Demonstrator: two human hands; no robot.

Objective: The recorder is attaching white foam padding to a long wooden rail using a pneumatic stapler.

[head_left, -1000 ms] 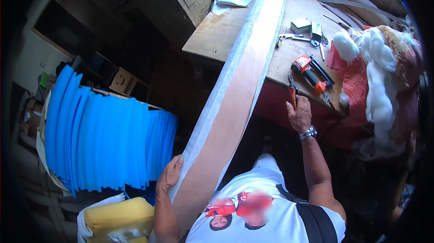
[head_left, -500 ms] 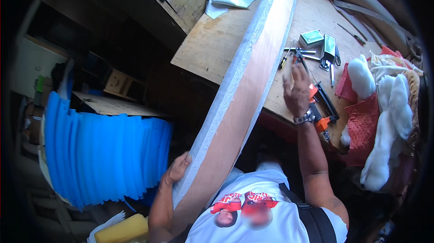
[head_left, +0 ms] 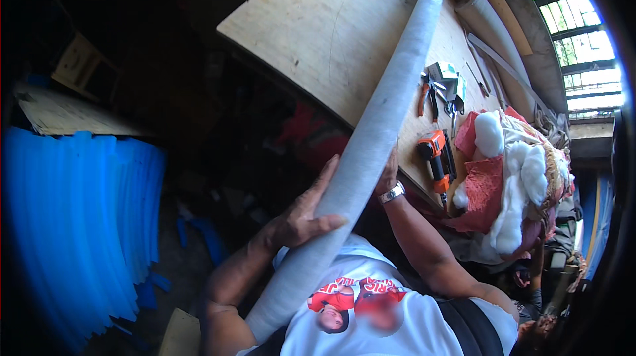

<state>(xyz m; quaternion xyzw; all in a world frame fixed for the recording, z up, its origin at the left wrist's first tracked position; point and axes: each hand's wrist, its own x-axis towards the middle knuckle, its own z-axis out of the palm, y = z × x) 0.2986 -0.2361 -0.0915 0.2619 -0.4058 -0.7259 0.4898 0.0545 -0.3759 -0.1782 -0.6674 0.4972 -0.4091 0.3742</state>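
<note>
Head view: wooden table (head_left: pixel 311 38) near barred window (head_left: pixel 583 44); left grip (head_left: pixel 301 218) clamps grey panel (head_left: pixel 387 117), right grip (head_left: pixel 388 177) I cannot tell.

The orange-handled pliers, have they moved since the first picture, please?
Yes, the orange-handled pliers moved farther onto the tabletop: from beside the orange staple gun to beyond it.

The scene is viewed from the wearer's head, through the left of two fisheye cameras, pointed downward. The white shirt (head_left: pixel 358 270) is caught very near, along the bottom; the left hand (head_left: pixel 305 217) and right hand (head_left: pixel 388 174) are framed close, the tabletop (head_left: pixel 311 31) farther off. A barred window (head_left: pixel 583 48) is taken in at the upper right, and straight edges are bowed toward the rim.
</note>
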